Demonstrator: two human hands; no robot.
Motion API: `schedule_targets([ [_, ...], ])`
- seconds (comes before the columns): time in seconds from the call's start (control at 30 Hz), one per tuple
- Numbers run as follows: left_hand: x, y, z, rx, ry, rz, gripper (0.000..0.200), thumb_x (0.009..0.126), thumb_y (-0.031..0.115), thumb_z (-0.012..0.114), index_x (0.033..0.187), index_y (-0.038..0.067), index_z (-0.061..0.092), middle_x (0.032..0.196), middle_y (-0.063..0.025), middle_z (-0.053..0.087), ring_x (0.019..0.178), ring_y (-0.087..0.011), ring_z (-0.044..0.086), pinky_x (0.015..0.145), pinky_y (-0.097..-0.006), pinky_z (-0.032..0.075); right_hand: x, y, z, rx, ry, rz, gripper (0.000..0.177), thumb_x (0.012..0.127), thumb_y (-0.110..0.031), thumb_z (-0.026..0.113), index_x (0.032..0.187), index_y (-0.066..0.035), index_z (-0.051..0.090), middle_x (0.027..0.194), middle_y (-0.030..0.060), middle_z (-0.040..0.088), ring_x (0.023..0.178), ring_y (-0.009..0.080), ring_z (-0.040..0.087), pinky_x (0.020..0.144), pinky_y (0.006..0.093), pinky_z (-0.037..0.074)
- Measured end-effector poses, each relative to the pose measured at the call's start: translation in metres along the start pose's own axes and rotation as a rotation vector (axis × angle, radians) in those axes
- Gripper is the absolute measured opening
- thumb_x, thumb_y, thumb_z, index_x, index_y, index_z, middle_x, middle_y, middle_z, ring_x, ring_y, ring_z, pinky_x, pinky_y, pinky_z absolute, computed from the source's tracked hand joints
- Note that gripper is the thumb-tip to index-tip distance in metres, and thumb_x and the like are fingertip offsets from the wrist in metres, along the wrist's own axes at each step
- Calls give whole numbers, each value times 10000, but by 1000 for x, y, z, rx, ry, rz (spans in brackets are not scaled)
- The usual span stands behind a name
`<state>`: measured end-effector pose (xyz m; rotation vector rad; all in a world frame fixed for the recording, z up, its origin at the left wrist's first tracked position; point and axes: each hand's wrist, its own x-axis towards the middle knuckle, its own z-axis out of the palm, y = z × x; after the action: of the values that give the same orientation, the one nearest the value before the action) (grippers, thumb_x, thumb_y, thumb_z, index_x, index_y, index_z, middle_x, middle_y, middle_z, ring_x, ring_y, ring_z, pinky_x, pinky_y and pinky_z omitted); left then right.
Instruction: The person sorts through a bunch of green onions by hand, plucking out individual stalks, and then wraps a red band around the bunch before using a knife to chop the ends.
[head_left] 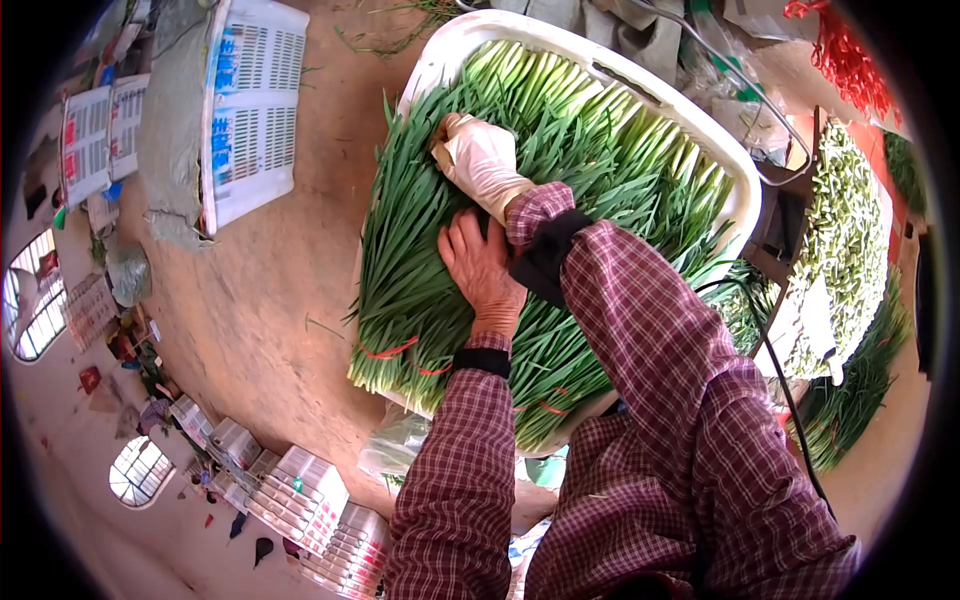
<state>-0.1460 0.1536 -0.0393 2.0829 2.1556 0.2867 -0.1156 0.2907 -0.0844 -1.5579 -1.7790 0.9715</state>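
Note:
Bunches of long flat green leaves with pale stems, which look like garlic chives [420, 250], fill a white plastic crate [745, 185]. Red ties bind some bunches near the crate's front side. My left hand [483, 268], bare, lies on the leaves at the middle with its fingers stretched out. Just beyond it, my right hand [480, 160] wears a pale glove and rests among the leaves. Its fingers curl downward, and whatever they grip is hidden. My right forearm crosses close to the left hand's fingers.
White slatted crates [255, 110] stand at the left on the brown floor [240, 290]. A metal bar [750, 80] curves past the crate's far right corner. A black cable [770, 350] hangs at the right. Cut pale stems [845, 230] and red ties [850, 60] lie farther right.

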Motion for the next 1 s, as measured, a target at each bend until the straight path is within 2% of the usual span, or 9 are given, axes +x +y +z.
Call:
schedule_targets([
  [0.1, 1, 2, 2, 15, 36, -5, 394, 832, 325, 599, 1155, 100, 586, 1101, -119, 499, 1098, -317, 460, 1032, -473, 297, 14, 14, -11, 246, 224, 315, 239, 876, -294, 584, 806, -78, 655, 746, 148, 684, 707, 323, 678, 685, 405, 540],
  [0.2, 0, 4, 2, 23, 52, -4, 393, 865, 294, 598, 1218, 123, 577, 1112, -106, 500, 1088, -310, 465, 1032, -465, 301, 25, 23, -56, 545, 233, 171, 196, 906, -219, 587, 880, -36, 653, 709, 80, 676, 687, 213, 669, 675, 306, 524],
  [0.33, 2, -2, 0, 0, 28, -19, 458, 863, 303, 628, 1276, 121, 552, 1158, -95, 510, 1126, -293, 468, 1042, -452, 297, -41, -2, -172, 703, -173, 206, 150, 956, -84, 490, 952, -7, 618, 806, 49, 652, 630, 89, 572, 607, 242, 485],
  [0.47, 30, -5, -29, -130, -16, -54, 783, 805, 500, 689, 1391, 54, 424, 1356, -154, 467, 1202, -330, 460, 1013, -477, 339, -161, 8, -263, 698, -853, 203, 196, 950, -77, 477, 1061, -18, 627, 840, 84, 657, 664, 126, 640, 563, 242, 550],
  [0.53, 48, -8, -33, -104, -130, -102, 863, 777, 593, 681, 1404, 62, 415, 1401, -165, 449, 1244, -330, 440, 996, -498, 350, -216, 10, -294, 195, -1147, 382, 298, 972, -228, 540, 1241, -123, 613, 942, 58, 705, 699, 132, 667, 584, 262, 564],
  [0.6, 54, 2, -20, -40, -308, -96, 861, 770, 670, 641, 1392, 108, 445, 1343, -156, 485, 1223, -324, 436, 978, -540, 331, -275, 24, -307, -367, -1124, 181, 429, 921, -389, 604, 1270, -139, 596, 795, 29, 700, 655, 129, 652, 598, 324, 546],
  [0.63, 46, 6, -9, -48, -317, -42, 821, 763, 724, 608, 1352, 162, 503, 1238, -142, 516, 1173, -303, 441, 968, -563, 304, -303, 38, -307, -443, -1041, 286, 337, 922, -332, 621, 1170, -107, 657, 726, 47, 685, 633, 169, 656, 606, 345, 535],
  [0.77, 2, 40, -6, -35, -85, 133, 459, 824, 458, 669, 1183, 174, 632, 1166, -111, 501, 1124, -316, 456, 1012, -471, 305, -355, 46, -316, -192, -607, 506, 145, 854, -185, 651, 900, -65, 720, 715, 107, 654, 666, 285, 655, 624, 372, 527],
  [1.0, -5, 39, 0, -5, -42, 165, 431, 839, 437, 661, 1181, 177, 628, 1181, -122, 496, 1147, -322, 448, 1027, -498, 290, -349, 14, -298, -116, -573, 478, 165, 871, -222, 649, 878, -74, 720, 725, 99, 673, 644, 281, 658, 602, 373, 526],
])
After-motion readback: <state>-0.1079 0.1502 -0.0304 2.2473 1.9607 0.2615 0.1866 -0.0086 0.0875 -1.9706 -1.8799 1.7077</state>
